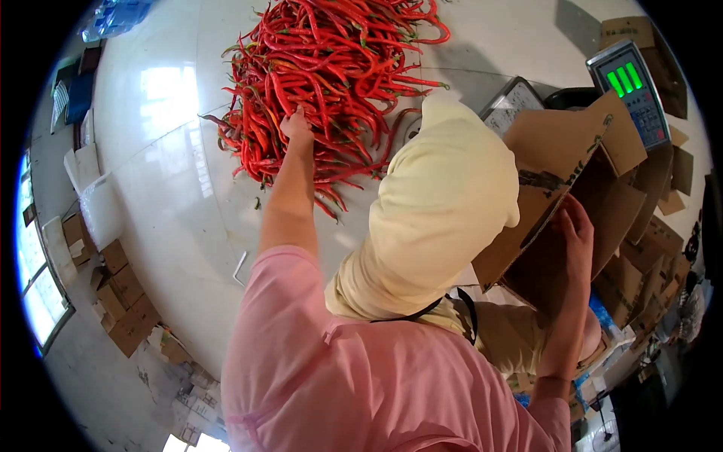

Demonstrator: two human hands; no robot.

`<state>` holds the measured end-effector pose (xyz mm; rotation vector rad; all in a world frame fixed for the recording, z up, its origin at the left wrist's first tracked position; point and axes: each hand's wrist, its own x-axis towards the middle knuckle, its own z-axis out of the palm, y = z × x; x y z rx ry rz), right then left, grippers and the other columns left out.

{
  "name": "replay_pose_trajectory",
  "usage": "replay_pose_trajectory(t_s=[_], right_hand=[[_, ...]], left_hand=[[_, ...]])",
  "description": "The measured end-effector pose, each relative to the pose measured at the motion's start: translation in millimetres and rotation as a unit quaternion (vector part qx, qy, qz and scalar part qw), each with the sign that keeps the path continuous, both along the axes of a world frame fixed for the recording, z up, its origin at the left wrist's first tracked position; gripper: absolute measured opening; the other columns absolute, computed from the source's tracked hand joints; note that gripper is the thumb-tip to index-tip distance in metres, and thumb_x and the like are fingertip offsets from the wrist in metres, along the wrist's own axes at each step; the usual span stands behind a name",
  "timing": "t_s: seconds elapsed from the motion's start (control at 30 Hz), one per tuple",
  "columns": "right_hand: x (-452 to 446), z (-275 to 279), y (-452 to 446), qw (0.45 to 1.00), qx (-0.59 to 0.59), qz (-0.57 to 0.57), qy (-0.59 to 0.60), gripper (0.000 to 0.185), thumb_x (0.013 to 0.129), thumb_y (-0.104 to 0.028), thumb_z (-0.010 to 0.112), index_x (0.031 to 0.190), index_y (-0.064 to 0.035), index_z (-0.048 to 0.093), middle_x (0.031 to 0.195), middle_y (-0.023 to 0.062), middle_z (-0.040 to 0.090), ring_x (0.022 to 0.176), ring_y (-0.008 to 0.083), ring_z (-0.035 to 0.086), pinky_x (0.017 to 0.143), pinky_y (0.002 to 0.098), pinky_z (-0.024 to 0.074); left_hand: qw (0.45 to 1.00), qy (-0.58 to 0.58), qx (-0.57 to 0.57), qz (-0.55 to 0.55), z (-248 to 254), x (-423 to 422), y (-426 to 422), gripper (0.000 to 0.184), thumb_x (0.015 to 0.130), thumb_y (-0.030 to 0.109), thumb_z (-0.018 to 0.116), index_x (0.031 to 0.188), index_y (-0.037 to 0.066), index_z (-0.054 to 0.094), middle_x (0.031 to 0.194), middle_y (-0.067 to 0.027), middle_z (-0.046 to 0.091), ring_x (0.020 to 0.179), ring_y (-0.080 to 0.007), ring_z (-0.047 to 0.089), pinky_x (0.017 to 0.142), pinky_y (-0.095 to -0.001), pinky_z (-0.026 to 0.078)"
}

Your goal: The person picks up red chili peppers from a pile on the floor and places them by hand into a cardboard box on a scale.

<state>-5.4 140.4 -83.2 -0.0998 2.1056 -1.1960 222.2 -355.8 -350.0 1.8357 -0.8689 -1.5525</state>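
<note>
Touching the near side of the heap of long, thin red chilli peppers [324, 75] at the far middle, the bare left hand [297, 124] bends its fingers at the pods (whether they close on one, I cannot tell). The bare right hand [576, 224] is at the open brown cardboard box [542, 256] on the right, its grip equally unclear, perhaps steadying it; the peppers lie loose on the pale, glossy tiled floor [173, 188], probably for easy picking.

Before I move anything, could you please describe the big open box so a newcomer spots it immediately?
From the red pepper pile, go right past the yellow cap. Beside the green-lit display is the open cardboard box, the only one with the right hand at its opening.
</note>
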Motion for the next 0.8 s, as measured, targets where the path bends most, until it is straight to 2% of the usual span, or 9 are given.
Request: replay_pose_trajectory(t_s=[0.1,0.17,0.2,0.33,0.43,0.5,0.53,0.6,0.8], right_hand=[[0.5,2.3,-1.5,1.000,0.007,0.009,-0.006,0.035,0.093,-0.015,0.048,0.125,-0.0025,0.047,0.109,0.0033,0.058,0.088,0.0101,0.055,0.076,0.0245,0.0449],[1.6,1.7,-1.4,1.000,0.007,0.008,-0.012,0.037,0.093,-0.016,0.048,0.126,-0.0019,0.046,0.110,0.0033,0.058,0.089,0.0102,0.055,0.077,0.0246,0.0450],[2.2,1.1,-0.8,1.000,0.005,0.005,-0.016,0.037,0.093,-0.016,0.048,0.126,-0.0020,0.046,0.111,0.0033,0.058,0.089,0.0102,0.055,0.077,0.0247,0.0450],[2.5,3.0,-0.4,1.000,0.002,0.010,-0.015,0.037,0.093,-0.016,0.049,0.127,-0.0023,0.046,0.111,0.0031,0.057,0.089,0.0104,0.055,0.077,0.0249,0.0451],[1.1,1.7,1.0,1.000,0.001,0.014,-0.011,0.037,0.092,-0.016,0.049,0.127,-0.0023,0.046,0.112,0.0029,0.057,0.089,0.0104,0.055,0.077,0.0250,0.0452],[0.7,-0.5,1.0,1.000,0.003,0.015,-0.014,0.038,0.092,-0.017,0.050,0.127,-0.0022,0.046,0.112,0.0030,0.057,0.089,0.0103,0.055,0.077,0.0248,0.0451],[0.3,-1.3,1.2,1.000,0.004,0.015,-0.016,0.038,0.092,-0.017,0.050,0.127,-0.0022,0.046,0.112,0.0030,0.057,0.089,0.0102,0.055,0.077,0.0247,0.0451],[0.2,-2.1,1.9,1.000,0.007,0.013,-0.012,0.038,0.092,-0.017,0.050,0.127,-0.0021,0.046,0.112,0.0029,0.057,0.089,0.0100,0.055,0.077,0.0244,0.0451],[3.3,0.8,-0.7,1.000,0.003,-0.012,-0.006,0.031,0.093,-0.014,0.049,0.122,-0.0052,0.051,0.104,0.0008,0.060,0.087,0.0090,0.055,0.075,0.0237,0.0439]], left_hand=[[0.995,-0.029,-0.061,-0.078,3.0,23.4,18.6,0.010,0.081,0.009,0.059,0.074,0.003,0.054,0.055,-0.0011,0.048,0.046,-0.0115,0.043,0.044,-0.0305,0.033],[0.961,-0.159,-0.155,-0.164,-31.1,60.6,39.5,0.017,0.078,0.014,0.058,0.085,-0.002,0.057,0.066,-0.0044,0.056,0.060,-0.0178,0.050,0.059,-0.0338,0.042],[0.937,-0.184,-0.203,-0.217,-15.6,66.7,63.8,0.014,0.082,0.013,0.058,0.090,0.001,0.057,0.065,0.0015,0.049,0.056,-0.0087,0.040,0.052,-0.0269,0.037],[0.976,-0.124,-0.108,-0.144,-8.4,87.9,117.3,0.020,0.082,0.015,0.060,0.096,0.000,0.060,0.076,0.0002,0.056,0.066,-0.0083,0.046,0.059,-0.0255,0.039],[0.946,-0.177,-0.245,-0.116,15.7,65.1,103.0,0.020,0.082,0.015,0.062,0.096,0.001,0.060,0.074,0.0009,0.055,0.064,-0.0058,0.045,0.057,-0.0236,0.038],[0.959,-0.109,-0.246,-0.087,-18.1,70.2,61.3,0.024,0.081,0.020,0.064,0.090,-0.002,0.059,0.077,-0.0066,0.059,0.068,-0.0159,0.051,0.065,-0.0318,0.043],[0.928,-0.227,-0.274,-0.111,24.5,44.4,55.1,0.021,0.083,0.018,0.062,0.089,-0.002,0.057,0.078,-0.0088,0.058,0.069,-0.0174,0.051,0.066,-0.0333,0.043],[0.941,-0.232,-0.240,-0.053,31.6,21.4,28.7,0.025,0.084,0.017,0.060,0.099,-0.003,0.054,0.086,-0.0111,0.058,0.072,-0.0205,0.052,0.067,-0.0341,0.043],[0.982,-0.087,-0.162,0.053,1.8,13.7,-8.8,0.028,0.086,0.014,0.058,0.107,-0.001,0.046,0.091,-0.0110,0.057,0.077,-0.0215,0.055,0.066,-0.0338,0.047]])
